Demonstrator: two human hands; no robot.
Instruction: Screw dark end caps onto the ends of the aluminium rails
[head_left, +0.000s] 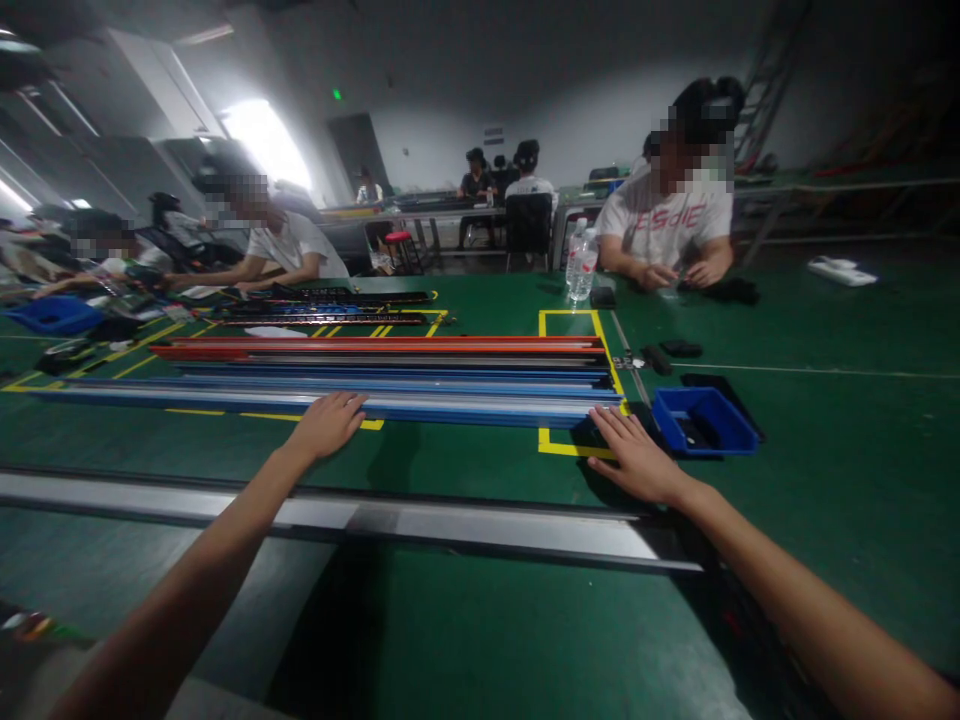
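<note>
Several long, thin rails lie side by side across the green table: a blue rail (465,408) at the front, with an orange rail (420,345) farther back. My left hand (328,423) rests with its fingers stretched out at the near edge of the blue rail, around its middle. By the right end of that rail is my right hand (634,455), palm down, fingers extended and touching or just beside the tip. Nearer to me, a long silver-grey rail with dark edges (480,527) lies under both forearms.
A blue bin (705,420) with dark items stands right of my right hand. Yellow tape (570,447) marks the green table (825,520). Water bottles (581,265) stand at the far edge, where a co-worker (675,220) sits. Dark strips (322,318) lie behind the rails.
</note>
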